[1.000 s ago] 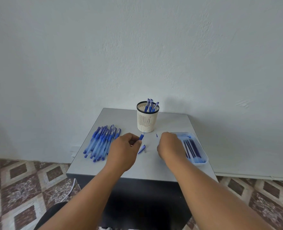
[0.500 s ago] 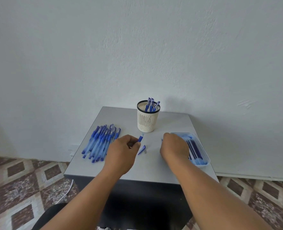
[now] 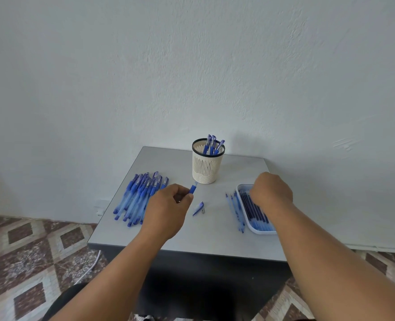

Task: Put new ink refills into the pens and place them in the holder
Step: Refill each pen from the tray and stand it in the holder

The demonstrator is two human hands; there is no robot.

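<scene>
Now, on the far left of the grey desk (image 3: pixel 215 237), a heap of blue plastic pens (image 3: pixel 138 196) is seen, lying side by side. Next to it, an open blue pen barrel (image 3: pixel 193 188) is pinched in the grip of the left hand (image 3: pixel 168 210), with its open end pointed up toward the cream slotted pen holder (image 3: pixel 207 165). Three finished pens are already stood in that holder. On the desk just right of the left hand, a small blue pen cap (image 3: pixel 198 207) and a tiny silver tip (image 3: pixel 203 211) are laid loose. Further right, a few thin blue refills (image 3: pixel 234 209) are left beside the white plastic tray (image 3: pixel 256 230), and more dark refills are kept inside it. The right hand (image 3: pixel 271 193) is curled over the tray; whether a refill is pinched cannot be told, because the fingers are hidden.

Some things could go wrong. The tiny tip could be knocked off the desk by an arm and lost. Two refills could be picked up at once, because they are packed close together.
</scene>
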